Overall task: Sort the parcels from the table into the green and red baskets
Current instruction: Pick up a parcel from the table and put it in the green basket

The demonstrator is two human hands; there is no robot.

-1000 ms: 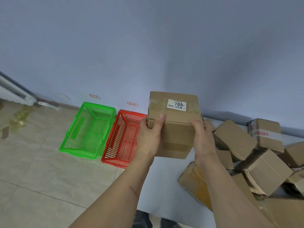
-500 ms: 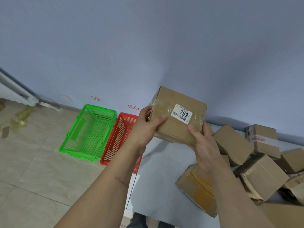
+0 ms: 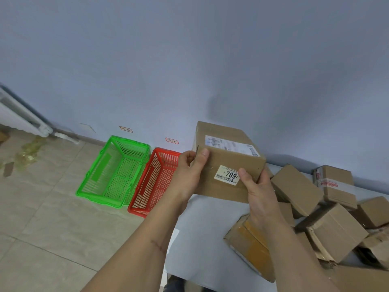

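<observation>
Head camera looked down past two bare forearms to a grey table [image 3: 202, 239], where loose cardboard parcels [image 3: 332, 228] lay heaped along its right side, the nearest a flattened one with an orange patch [image 3: 250, 247]. Above the table's left part, both hands held one brown parcel [image 3: 227, 165] in the air, clear of the surface. The left hand [image 3: 187, 175] was closed on its left edge, thumb on the near face, fingers wrapped behind. The right hand [image 3: 256, 190] gripped the lower right corner, thumb pressed beside a white sticker [image 3: 227, 178] reading 709. A larger shipping label [image 3: 229, 145] sat on the parcel's upper face. Beyond, on the tiled floor [image 3: 42, 207] against the wall, stood the red basket [image 3: 155, 182], partly hidden by the left hand, and touching its left side the green basket [image 3: 113, 171]. Neither showed a parcel inside. Small tags [image 3: 172, 141] were stuck on the wall [image 3: 189, 60] behind each.
</observation>
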